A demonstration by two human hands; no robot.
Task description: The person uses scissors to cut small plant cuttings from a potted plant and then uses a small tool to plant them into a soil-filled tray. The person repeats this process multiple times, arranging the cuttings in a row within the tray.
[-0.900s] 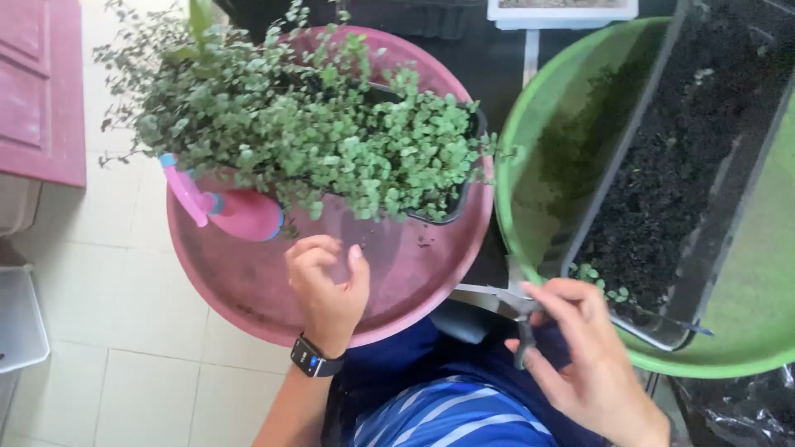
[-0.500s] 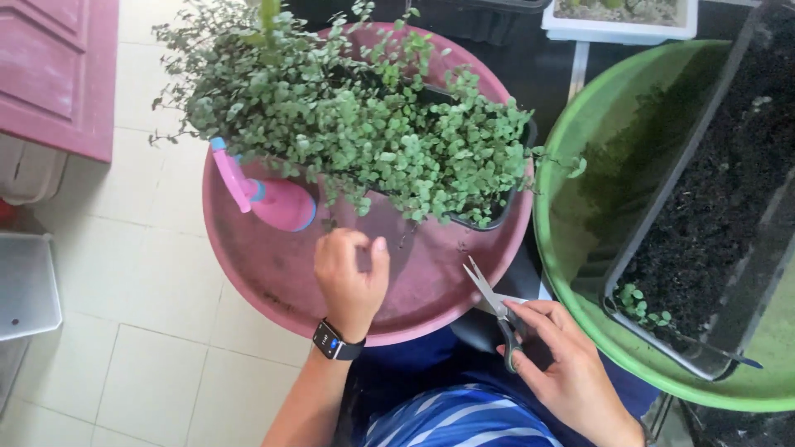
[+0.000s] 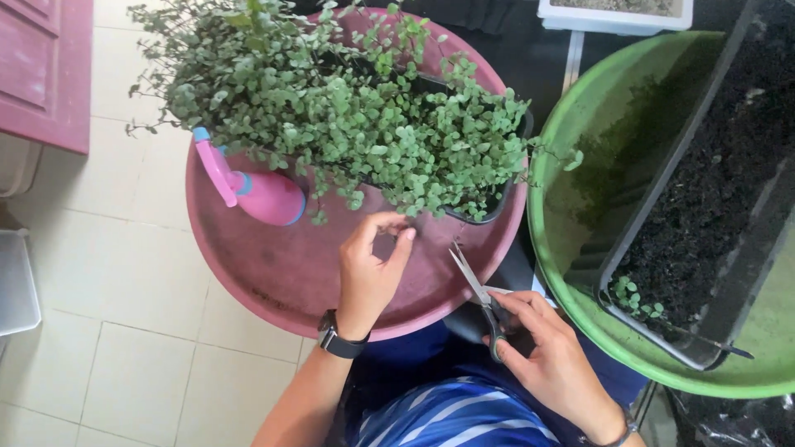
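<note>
My left hand (image 3: pixel 367 269) hovers over the pink basin (image 3: pixel 273 273), thumb and forefinger curled toward each other with a small gap between them, right at the lowest trailing sprigs of the small-leaved plant (image 3: pixel 348 116). I cannot tell whether a stem is pinched between the fingertips. A dark watch sits on that wrist. My right hand (image 3: pixel 551 360) is closed around the handles of one pair of scissors (image 3: pixel 479 290), whose blades stand slightly apart, tips pointing up toward the plant and lying over the basin's near rim, just beside my left hand.

I count one plant in a black tray, one pink spray bottle (image 3: pixel 252 190) lying beside it in the basin, two basins, pink and green (image 3: pixel 563 190), and one long dark planter of soil (image 3: pixel 712 182) resting in the green one, with a few small sprigs at its near end.
</note>
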